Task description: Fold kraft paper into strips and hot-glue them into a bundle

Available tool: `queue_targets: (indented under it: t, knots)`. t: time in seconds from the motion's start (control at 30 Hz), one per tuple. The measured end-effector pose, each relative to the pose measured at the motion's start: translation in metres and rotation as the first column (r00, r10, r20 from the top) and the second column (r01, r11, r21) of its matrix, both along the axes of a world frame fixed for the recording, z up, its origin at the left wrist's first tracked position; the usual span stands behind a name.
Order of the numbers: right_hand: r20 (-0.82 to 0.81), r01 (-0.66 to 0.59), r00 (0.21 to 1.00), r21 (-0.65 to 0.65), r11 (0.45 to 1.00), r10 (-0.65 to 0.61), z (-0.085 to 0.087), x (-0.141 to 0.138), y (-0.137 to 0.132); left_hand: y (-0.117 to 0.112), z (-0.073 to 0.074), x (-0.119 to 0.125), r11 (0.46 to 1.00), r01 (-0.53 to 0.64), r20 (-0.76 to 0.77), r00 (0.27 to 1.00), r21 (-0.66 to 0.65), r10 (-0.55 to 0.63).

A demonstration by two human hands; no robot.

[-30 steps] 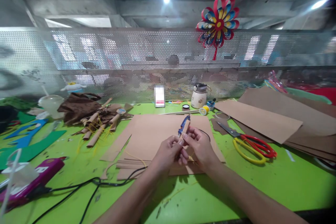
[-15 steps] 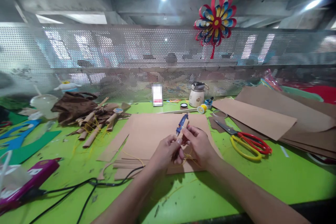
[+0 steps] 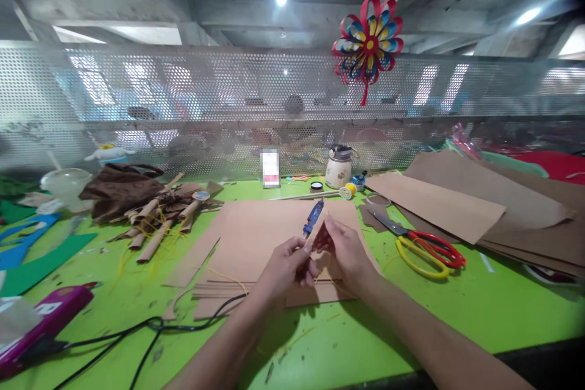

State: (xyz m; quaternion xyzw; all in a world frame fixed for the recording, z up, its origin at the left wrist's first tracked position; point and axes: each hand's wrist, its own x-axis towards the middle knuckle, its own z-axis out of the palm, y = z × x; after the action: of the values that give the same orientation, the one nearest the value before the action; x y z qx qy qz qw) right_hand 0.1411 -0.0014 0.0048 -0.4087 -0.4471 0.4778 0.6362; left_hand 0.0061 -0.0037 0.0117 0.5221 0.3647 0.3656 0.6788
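My left hand (image 3: 290,262) is closed, its thumb and fingers pinching the lower end of a small brown paper piece (image 3: 315,233). My right hand (image 3: 343,251) grips the same piece from the right, fingertips near its upper edge. Part of the piece is hidden by my fingers. Just beyond it, a slim blue tool (image 3: 313,218) with a narrow tip appears to lie on the brown paper sheets (image 3: 260,225); its exact kind is unclear. Yellow string (image 3: 228,276) trails over the sheets near both hands.
Red-and-yellow-handled scissors (image 3: 423,250) lie at right, beside stacked brown paper (image 3: 439,201). Rolled paper pieces (image 3: 155,241) with yellow string are at left. A black cable (image 3: 183,327) runs from a purple power strip (image 3: 50,323). A jar-like bottle (image 3: 339,167) and yellow thread spool (image 3: 348,191) stand behind.
My fingers have shifted slightly on the paper piece, and its flat side shows more now. The whole view has moved a little; the surrounding things stay put.
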Motion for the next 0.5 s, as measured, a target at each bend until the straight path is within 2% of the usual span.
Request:
queue_targets:
  t: [0.23, 0.37, 0.5]
  knots:
    - [0.128, -0.055, 0.990, -0.017, 0.998, 0.056, -0.0045, -0.0013, -0.0023, 0.0009, 0.0009, -0.0008, 1.000, 0.000, 0.009, 1.000, 0.002, 0.000]
    - [0.150, -0.028, 0.988, -0.005, 1.000, 0.029, -0.0053, -0.0018, -0.0024, 0.0022, -0.0022, -0.0006, 0.999, 0.033, 0.020, 0.999, -0.011, -0.033]
    - [0.103, -0.031, 0.994, -0.068, 0.997, 0.038, -0.0027, -0.0055, -0.0046, 0.0029, -0.0048, 0.0004, 1.000, 0.029, 0.022, 0.999, -0.010, -0.029]
